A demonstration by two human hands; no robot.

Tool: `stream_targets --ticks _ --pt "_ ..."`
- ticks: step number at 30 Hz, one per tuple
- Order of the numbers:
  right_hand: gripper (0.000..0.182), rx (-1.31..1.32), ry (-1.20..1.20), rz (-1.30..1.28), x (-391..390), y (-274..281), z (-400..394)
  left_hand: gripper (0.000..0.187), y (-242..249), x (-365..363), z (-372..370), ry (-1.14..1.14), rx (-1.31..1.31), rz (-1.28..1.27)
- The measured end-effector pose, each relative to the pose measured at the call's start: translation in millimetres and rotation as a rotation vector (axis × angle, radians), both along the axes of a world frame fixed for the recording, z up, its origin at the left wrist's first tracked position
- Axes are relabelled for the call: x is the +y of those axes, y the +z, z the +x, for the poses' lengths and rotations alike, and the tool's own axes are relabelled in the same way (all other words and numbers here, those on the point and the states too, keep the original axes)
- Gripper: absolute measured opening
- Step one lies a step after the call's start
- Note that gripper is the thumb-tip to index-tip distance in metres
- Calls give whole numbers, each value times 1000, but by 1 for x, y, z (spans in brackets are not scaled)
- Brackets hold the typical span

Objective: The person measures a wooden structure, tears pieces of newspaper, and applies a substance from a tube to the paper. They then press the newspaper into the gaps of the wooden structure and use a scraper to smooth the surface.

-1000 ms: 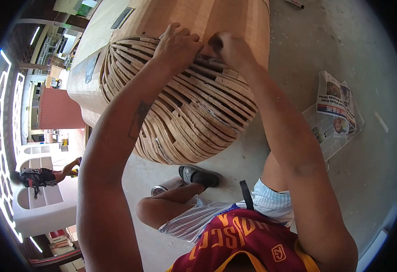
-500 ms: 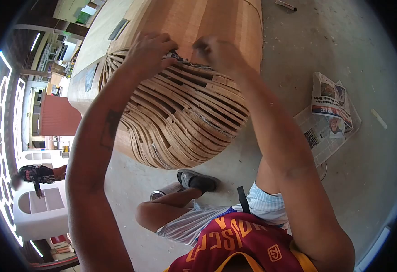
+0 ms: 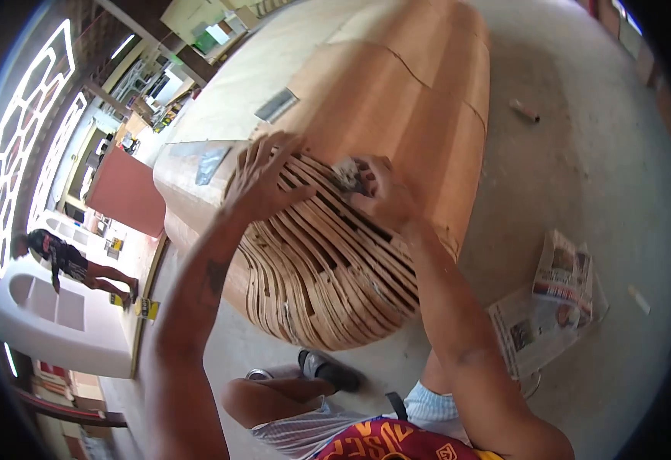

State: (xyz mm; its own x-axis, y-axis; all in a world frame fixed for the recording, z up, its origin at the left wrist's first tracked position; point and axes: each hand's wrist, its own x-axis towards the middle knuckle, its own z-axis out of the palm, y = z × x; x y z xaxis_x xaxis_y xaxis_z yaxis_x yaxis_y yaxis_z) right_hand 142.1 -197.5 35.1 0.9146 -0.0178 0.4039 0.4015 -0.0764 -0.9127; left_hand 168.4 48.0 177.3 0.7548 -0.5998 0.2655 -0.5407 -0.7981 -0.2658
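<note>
A large curved wooden form [image 3: 397, 100] fills the middle, its near end built of layered, slotted wood strips [image 3: 328, 268]. My left hand [image 3: 270, 180] is spread over the upper left of the strips, fingers apart, holding nothing. At the top edge of the strips, my right hand [image 3: 385, 188] is closed round a crumpled grey piece [image 3: 348, 175], perhaps paper; its exact material is unclear. A grey flat piece [image 3: 276, 106] and a shiny bluish sheet [image 3: 211, 165] lie on the form's left side.
Newspaper sheets [image 3: 565, 280] lie on the floor at the right, with a small tube [image 3: 524, 111] farther up. A can [image 3: 260, 374] stands by my foot [image 3: 331, 372]. Another person [image 3: 59, 257] stands at the left near a white curved piece [image 3: 59, 307].
The view has tilted, so the form appears lower. My left hand's fingers have spread. The crumpled grey piece now shows in my right hand, which was blurred before.
</note>
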Motion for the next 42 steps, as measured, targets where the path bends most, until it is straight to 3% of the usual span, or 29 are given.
stream_targets --ticks 2,5,11,17,20,23,26,27,30,33,35,39,42 --pt "50 -89 -9 10 -6 14 7 99 -10 13 -7 88 38 -194" --pt "47 -89 -67 -102 -4 54 44 92 -7 9 -15 87 -9 -273" --pt "55 -452 -6 -793 67 123 170 86 1 17 -15 101 60 -382" --pt "75 -190 174 -1333 99 170 188 83 -1 18 -13 101 67 -448" --pt "71 -193 219 -1505 106 182 186 83 -2 18 -14 116 72 -452" --pt "57 -472 194 -1271 106 158 202 83 -2 18 -15 119 48 -435" --pt "50 -342 -21 -1009 94 180 192 82 -2 19 -14 111 47 -441" --pt "49 -503 -183 -747 82 177 190 82 -3 20 -15 107 53 -447" --pt "52 -294 -512 -357 30 174 183 80 -5 20 -14 84 31 -440" --pt "53 -76 -358 318 -48 111 159 80 -7 19 -13 83 26 -418" --pt "58 46 -305 554 -82 56 109 81 -7 17 -13 73 21 -369" --pt "56 382 -415 870 -84 7 -18 84 -9 15 -9 -10 8 -247" --pt "57 515 -387 959 -90 0 -43 87 8 -15 -11 -159 -30 -49"
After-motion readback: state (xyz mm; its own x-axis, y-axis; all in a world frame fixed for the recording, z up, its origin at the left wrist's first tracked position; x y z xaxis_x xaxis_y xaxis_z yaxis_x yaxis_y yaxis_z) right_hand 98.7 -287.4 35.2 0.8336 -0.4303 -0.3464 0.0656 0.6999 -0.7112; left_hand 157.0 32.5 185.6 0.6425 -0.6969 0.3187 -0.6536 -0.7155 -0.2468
